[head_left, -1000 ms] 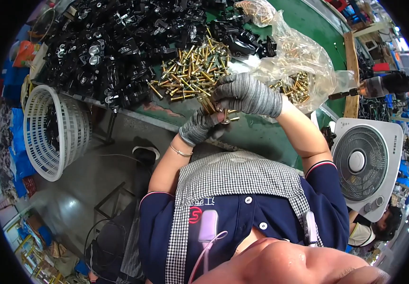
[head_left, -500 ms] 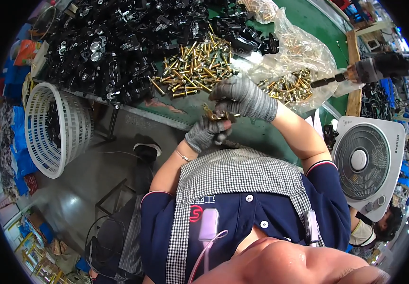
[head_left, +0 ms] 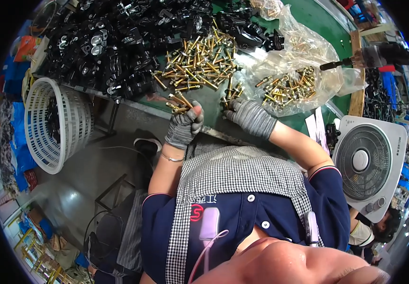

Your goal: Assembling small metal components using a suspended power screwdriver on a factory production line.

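My left hand (head_left: 184, 127), in a grey knit glove with bare fingertips showing, is closed round several gold-coloured bolts (head_left: 181, 101) at the bench's near edge. To its right, my gloved right hand (head_left: 252, 118) has curled fingers at another small bunch of bolts (head_left: 231, 94), which stick out past the fingertips. Just beyond both hands lies a loose pile of gold bolts (head_left: 197, 61) with washers. More bolts (head_left: 289, 89) rest in a clear plastic bag (head_left: 304, 52) right of the pile. The hands are apart.
Black metal assemblies (head_left: 95, 47) heap up over the green bench (head_left: 242, 13) at far left. A power driver (head_left: 370, 57) hangs at right, above a grey box fan (head_left: 365, 161). A white plastic basket (head_left: 62, 128) stands at left. Another person (head_left: 374, 232) is at lower right.
My hands were together over a few bolts; now they have separated. The left has moved left and the right slightly down, each with bolts at its fingers.
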`<act>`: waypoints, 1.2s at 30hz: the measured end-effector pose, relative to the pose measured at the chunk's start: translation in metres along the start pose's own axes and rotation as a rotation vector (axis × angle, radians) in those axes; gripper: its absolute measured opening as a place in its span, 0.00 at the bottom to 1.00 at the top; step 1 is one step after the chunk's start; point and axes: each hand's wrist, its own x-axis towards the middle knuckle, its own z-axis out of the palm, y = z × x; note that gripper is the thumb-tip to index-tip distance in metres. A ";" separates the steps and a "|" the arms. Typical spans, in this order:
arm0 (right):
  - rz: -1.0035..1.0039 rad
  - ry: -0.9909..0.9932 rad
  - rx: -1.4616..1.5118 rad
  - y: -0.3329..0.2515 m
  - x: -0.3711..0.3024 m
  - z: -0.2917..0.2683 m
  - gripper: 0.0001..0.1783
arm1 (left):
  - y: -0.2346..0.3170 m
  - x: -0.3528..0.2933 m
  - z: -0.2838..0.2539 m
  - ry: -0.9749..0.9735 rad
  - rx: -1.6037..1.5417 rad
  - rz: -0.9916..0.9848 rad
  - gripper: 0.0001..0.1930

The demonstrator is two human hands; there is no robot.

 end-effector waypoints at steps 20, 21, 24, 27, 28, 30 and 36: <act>-0.017 -0.304 -0.144 -0.019 0.016 -0.020 0.08 | 0.001 -0.018 0.006 0.221 0.179 0.034 0.06; 0.089 -0.227 -0.010 -0.014 0.008 -0.029 0.08 | 0.001 -0.017 0.007 0.217 0.182 0.034 0.06; 0.235 -0.022 0.218 0.006 -0.021 -0.021 0.10 | -0.001 -0.013 0.013 0.236 0.268 -0.022 0.08; 0.309 0.145 0.222 0.015 -0.040 -0.014 0.11 | -0.004 -0.004 0.032 0.181 0.374 -0.047 0.11; 0.323 0.153 0.224 0.016 -0.045 -0.015 0.11 | -0.005 0.000 0.038 0.163 0.437 -0.064 0.12; 0.245 0.290 0.388 0.018 -0.056 -0.018 0.11 | -0.012 0.009 0.043 0.109 0.449 -0.100 0.14; 0.349 0.399 0.511 0.023 -0.076 -0.031 0.10 | -0.025 0.028 0.073 -0.030 0.622 -0.202 0.14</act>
